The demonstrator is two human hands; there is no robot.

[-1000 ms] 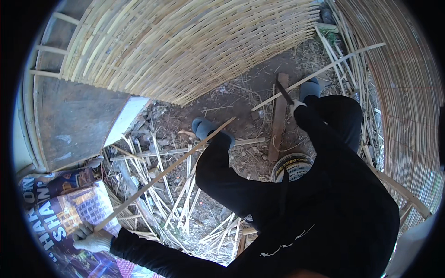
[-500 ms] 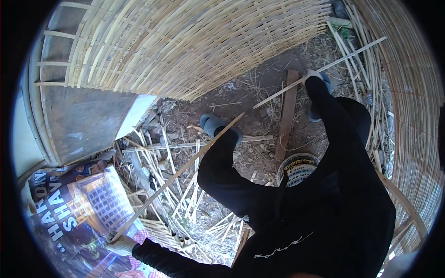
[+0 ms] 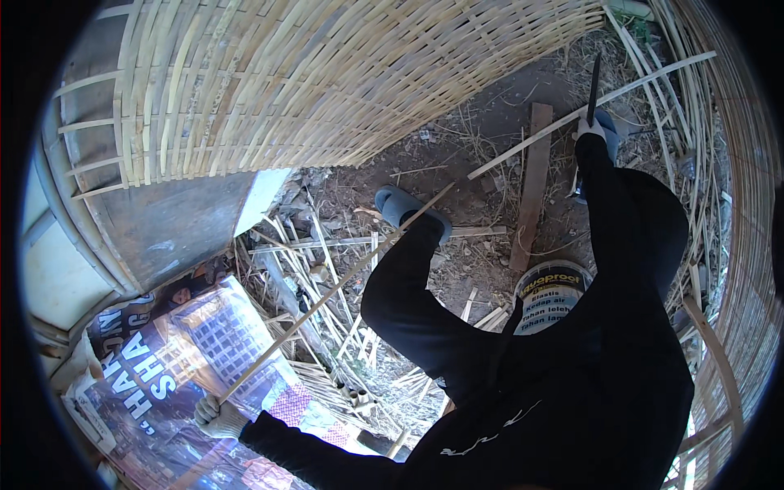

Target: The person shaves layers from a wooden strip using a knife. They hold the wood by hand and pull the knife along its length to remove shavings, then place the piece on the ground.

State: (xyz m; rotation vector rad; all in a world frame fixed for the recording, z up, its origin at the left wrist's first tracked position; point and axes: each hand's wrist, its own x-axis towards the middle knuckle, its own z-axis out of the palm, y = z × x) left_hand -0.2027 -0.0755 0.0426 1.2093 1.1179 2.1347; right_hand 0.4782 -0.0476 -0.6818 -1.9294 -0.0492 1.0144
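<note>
My left hand (image 3: 220,418), in a pale knit glove, is closed around the lower end of a long thin bamboo strip (image 3: 327,296). The strip slants up and away to the right, passing over my left sandal. My right hand (image 3: 591,126), also in a pale glove, grips a dark-bladed knife (image 3: 595,86) with its blade pointing away from me. A second, paler bamboo strip (image 3: 523,149) runs across a brown wooden plank (image 3: 532,184) and passes by my right hand. Whether that hand touches it I cannot tell.
A large woven bamboo panel (image 3: 327,90) leans across the far left. Between my legs stands a bucket (image 3: 549,304). Loose bamboo strips (image 3: 363,327) litter the ground, a printed banner (image 3: 175,371) lies at lower left, and a slatted bamboo screen (image 3: 745,204) lines the right side.
The view has shifted and turned slightly. My right hand has moved a little, and its knife, blurred before, now stands out clearly. My left hand keeps its grip on the bamboo strip.
</note>
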